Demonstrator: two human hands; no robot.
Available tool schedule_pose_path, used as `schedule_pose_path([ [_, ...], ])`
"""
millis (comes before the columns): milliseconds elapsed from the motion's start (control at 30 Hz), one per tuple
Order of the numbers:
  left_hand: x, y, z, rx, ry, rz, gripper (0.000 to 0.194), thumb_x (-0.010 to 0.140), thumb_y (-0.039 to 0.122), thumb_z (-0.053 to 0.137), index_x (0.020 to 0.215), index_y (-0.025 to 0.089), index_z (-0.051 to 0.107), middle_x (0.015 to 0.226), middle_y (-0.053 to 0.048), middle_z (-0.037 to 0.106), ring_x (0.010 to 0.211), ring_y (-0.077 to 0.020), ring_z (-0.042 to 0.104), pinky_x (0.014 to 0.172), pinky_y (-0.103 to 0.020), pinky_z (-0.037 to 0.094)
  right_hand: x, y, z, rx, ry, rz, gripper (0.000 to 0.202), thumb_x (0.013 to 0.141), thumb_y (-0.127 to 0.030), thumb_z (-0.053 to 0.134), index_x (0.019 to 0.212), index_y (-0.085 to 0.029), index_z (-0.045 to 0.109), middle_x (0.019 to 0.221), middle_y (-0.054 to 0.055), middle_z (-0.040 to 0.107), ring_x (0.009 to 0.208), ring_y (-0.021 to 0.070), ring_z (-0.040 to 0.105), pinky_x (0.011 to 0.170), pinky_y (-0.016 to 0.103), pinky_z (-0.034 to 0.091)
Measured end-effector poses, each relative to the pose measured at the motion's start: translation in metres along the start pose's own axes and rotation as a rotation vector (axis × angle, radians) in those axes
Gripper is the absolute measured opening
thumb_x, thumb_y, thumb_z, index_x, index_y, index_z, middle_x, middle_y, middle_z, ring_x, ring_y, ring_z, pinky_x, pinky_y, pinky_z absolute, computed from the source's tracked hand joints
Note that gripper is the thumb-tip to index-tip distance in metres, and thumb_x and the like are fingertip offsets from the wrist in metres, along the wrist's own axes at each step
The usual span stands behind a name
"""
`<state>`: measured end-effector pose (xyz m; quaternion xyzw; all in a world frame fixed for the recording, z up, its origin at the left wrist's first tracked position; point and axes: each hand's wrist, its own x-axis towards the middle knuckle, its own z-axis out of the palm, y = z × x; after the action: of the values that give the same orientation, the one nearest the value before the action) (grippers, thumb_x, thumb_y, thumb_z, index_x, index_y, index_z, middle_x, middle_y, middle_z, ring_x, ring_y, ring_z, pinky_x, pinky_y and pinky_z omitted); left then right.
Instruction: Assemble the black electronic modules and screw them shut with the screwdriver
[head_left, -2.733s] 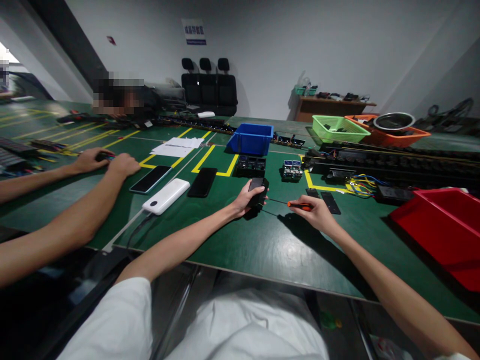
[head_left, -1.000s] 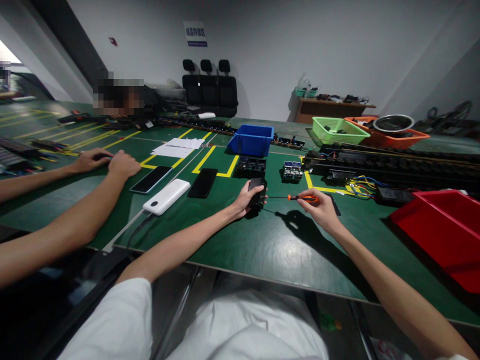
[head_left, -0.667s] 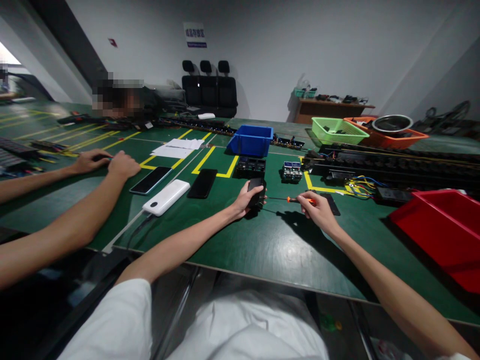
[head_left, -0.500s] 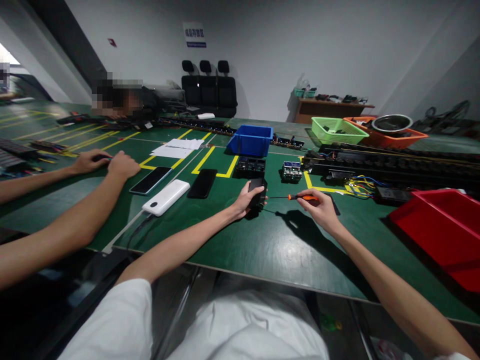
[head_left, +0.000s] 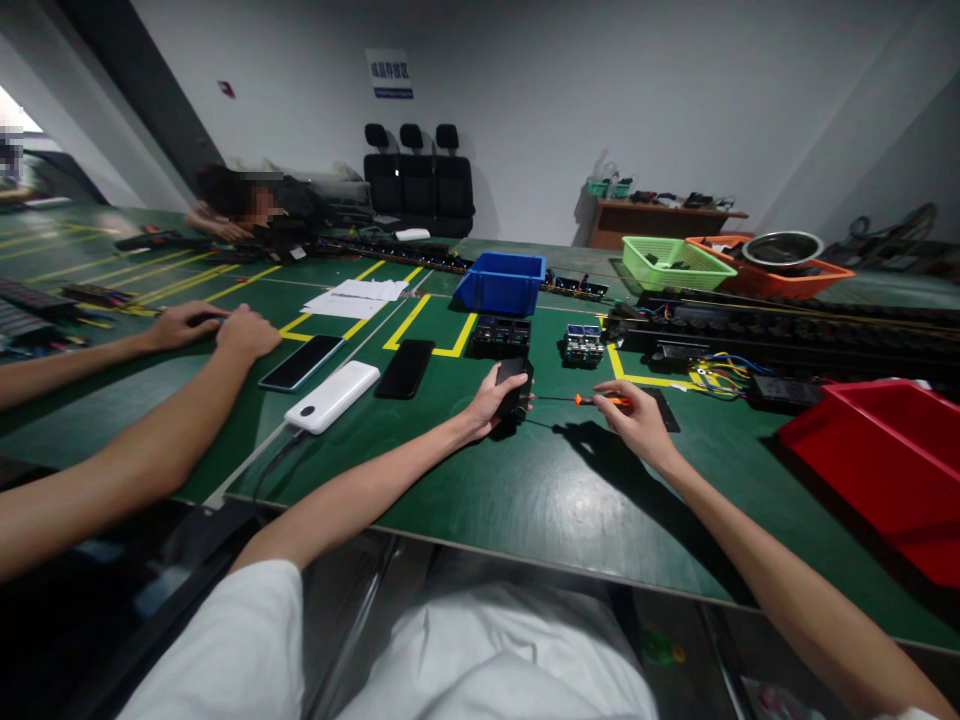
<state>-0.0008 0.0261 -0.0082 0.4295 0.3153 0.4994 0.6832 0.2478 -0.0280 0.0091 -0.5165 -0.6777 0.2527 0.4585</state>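
Note:
My left hand (head_left: 489, 402) is closed around a small black boxy part (head_left: 512, 385), held just above the green table. My right hand (head_left: 637, 418) grips an orange-handled screwdriver (head_left: 592, 400) between thumb and fingers. The screwdriver's thin shaft points left, and its tip reaches the right side of the black part; whether it sits in a screw is too small to tell. Behind my left hand stands a group of black modules (head_left: 501, 334). A small module with exposed circuitry (head_left: 583, 344) stands farther right. A flat black piece (head_left: 663, 410) lies behind my right hand, partly hidden.
A blue bin (head_left: 501, 283) stands behind the modules, a red bin (head_left: 885, 460) at the right. Left of my hands lie a black phone (head_left: 405, 368), a white power bank (head_left: 332, 397) and another phone (head_left: 301, 362). A co-worker's hands (head_left: 217, 330) are at the left. Long black assemblies (head_left: 780, 330) lie back right.
My right fingers have shifted slightly on the screwdriver handle, covering more of it. The black part stays in my left hand, almost unmoved. A person at the back left has moved slightly.

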Motion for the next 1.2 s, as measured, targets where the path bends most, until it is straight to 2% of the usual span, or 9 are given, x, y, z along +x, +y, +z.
schedule_pose_path([
  [133,0.0001,-0.001,-0.0001,0.004,-0.008,0.0,0.048,0.075,0.033,0.075,0.111,0.018,0.047,0.099,-0.009,0.065,0.071,-0.0171,0.066,0.056,-0.028,0.057,0.0011,-0.0012,-0.0013,0.07,0.049,-0.009,0.03,0.079,-0.041,0.07,0.098,-0.019,0.063,0.088,0.005,0.064,0.064,0.0133,0.058,0.057,0.025,0.048],
  [300,-0.0003,-0.0005,0.0,0.0,-0.009,0.001,0.047,0.075,0.032,0.074,0.111,0.018,0.047,0.1,-0.009,0.065,0.071,-0.0169,0.067,0.056,-0.029,0.057,0.0005,-0.0019,-0.0002,0.136,0.012,0.015,0.033,0.077,-0.04,0.072,0.102,-0.019,0.061,0.096,0.006,0.065,0.074,0.0162,0.063,0.062,0.027,0.051],
  [367,-0.0003,0.0,-0.0001,-0.001,-0.004,0.001,0.047,0.076,0.032,0.074,0.111,0.018,0.047,0.1,-0.009,0.065,0.071,-0.0168,0.066,0.056,-0.028,0.057,0.0,-0.0013,0.0007,0.135,-0.028,0.042,0.034,0.081,-0.043,0.068,0.104,-0.019,0.061,0.089,0.005,0.065,0.066,0.0146,0.061,0.056,0.026,0.05],
  [467,-0.0002,0.0004,-0.0002,-0.003,0.002,-0.001,0.047,0.076,0.032,0.074,0.111,0.018,0.047,0.099,-0.009,0.065,0.071,-0.0171,0.067,0.056,-0.028,0.057,-0.0001,-0.0007,0.0009,0.129,-0.064,0.087,0.034,0.086,-0.048,0.06,0.103,-0.018,0.06,0.067,0.0,0.059,0.049,0.0111,0.051,0.045,0.023,0.041],
  [533,-0.0004,0.0003,-0.0001,-0.003,0.002,-0.004,0.048,0.075,0.032,0.074,0.111,0.018,0.047,0.1,-0.009,0.065,0.071,-0.0174,0.067,0.056,-0.028,0.057,0.0004,-0.0008,0.0004,0.116,-0.055,0.086,0.033,0.086,-0.048,0.059,0.1,-0.018,0.061,0.061,-0.002,0.056,0.046,0.0102,0.048,0.043,0.023,0.038],
  [833,-0.0027,0.0024,0.0027,-0.01,0.001,-0.014,0.048,0.074,0.031,0.075,0.111,0.018,0.047,0.101,-0.01,0.064,0.069,-0.0169,0.067,0.056,-0.029,0.056,0.0023,0.0022,-0.0007,0.11,0.049,0.016,0.031,0.075,-0.04,0.072,0.095,-0.019,0.063,0.085,0.003,0.063,0.063,0.0131,0.058,0.056,0.026,0.05],
  [1000,-0.0027,0.0026,0.0029,-0.01,-0.004,-0.011,0.047,0.075,0.031,0.075,0.11,0.018,0.047,0.1,-0.009,0.064,0.07,-0.0169,0.067,0.055,-0.029,0.056,0.0016,0.0043,-0.0005,0.111,0.013,0.016,0.03,0.076,-0.038,0.071,0.097,-0.018,0.063,0.084,0.003,0.063,0.065,0.0144,0.06,0.059,0.027,0.051],
  [1200,-0.0013,0.0015,0.0019,-0.002,-0.001,-0.01,0.049,0.073,0.032,0.076,0.11,0.018,0.046,0.099,-0.009,0.064,0.07,-0.0174,0.067,0.055,-0.028,0.056,0.0012,-0.001,0.0004,0.106,-0.02,0.03,0.033,0.082,-0.046,0.065,0.098,-0.018,0.063,0.073,0.002,0.062,0.058,0.0137,0.058,0.054,0.027,0.049],
])
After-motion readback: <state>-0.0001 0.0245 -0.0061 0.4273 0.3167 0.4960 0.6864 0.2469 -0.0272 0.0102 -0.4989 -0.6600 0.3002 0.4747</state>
